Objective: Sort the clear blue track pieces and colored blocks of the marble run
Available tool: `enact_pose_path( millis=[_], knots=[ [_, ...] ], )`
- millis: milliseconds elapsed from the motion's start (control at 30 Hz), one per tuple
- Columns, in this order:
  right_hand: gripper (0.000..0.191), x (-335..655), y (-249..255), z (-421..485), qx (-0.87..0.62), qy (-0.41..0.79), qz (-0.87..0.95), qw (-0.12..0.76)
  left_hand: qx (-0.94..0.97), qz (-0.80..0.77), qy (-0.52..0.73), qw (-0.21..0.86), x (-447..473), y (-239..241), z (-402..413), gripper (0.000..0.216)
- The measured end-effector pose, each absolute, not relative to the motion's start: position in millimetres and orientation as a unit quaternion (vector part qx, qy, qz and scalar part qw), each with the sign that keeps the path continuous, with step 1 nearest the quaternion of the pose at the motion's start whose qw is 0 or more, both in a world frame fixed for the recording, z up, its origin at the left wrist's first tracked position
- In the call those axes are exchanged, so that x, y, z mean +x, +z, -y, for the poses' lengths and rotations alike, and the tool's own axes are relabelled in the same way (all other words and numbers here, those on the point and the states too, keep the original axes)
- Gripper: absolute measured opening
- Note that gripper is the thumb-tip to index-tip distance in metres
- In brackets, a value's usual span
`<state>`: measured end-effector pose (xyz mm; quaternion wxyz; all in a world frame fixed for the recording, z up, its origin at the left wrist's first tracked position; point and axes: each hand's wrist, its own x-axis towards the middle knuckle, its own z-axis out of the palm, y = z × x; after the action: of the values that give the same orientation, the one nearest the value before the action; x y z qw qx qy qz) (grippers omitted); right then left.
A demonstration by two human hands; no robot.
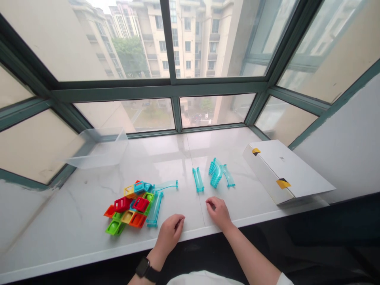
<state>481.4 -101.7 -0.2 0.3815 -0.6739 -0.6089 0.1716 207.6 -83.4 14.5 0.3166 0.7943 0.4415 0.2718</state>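
Note:
My left hand [172,230] rests near the ledge's front edge, its fingers curled in loosely and nothing showing in them. To its left lies a clear teal track piece [154,209], beside a heap of colourful plastic blocks [130,209] in red, orange, yellow, green and blue. Another teal piece [166,185] sticks out from behind the heap. My right hand [218,211] also rests on the surface, curled closed with no object visible. Just beyond it are a straight teal track piece [198,180], a group of curved teal pieces [215,173] and a further straight piece [229,176].
A pale stone window ledge [97,233] carries everything. At the back left stands a translucent plastic bin [96,160]. On the right is a white box [285,170] with yellow-and-black tape. Windows with green frames [160,94] close off the back and sides.

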Motion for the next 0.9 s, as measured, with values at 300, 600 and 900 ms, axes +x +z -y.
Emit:
enact_pose_path(
  millis=[300,600,900],
  knots=[
    [0.013,421,6,90,-0.609,0.212,0.689,0.331,0.813,-0.444,0.253,0.281,212,17,85,0.036],
    [0.042,384,21,30,-0.65,0.191,0.676,0.289,0.797,-0.452,0.275,0.292,212,18,86,0.033],
    [0.058,359,33,-46,-0.67,0.248,0.678,0.173,0.79,-0.457,0.267,0.31,213,18,85,0.031]
  ],
)
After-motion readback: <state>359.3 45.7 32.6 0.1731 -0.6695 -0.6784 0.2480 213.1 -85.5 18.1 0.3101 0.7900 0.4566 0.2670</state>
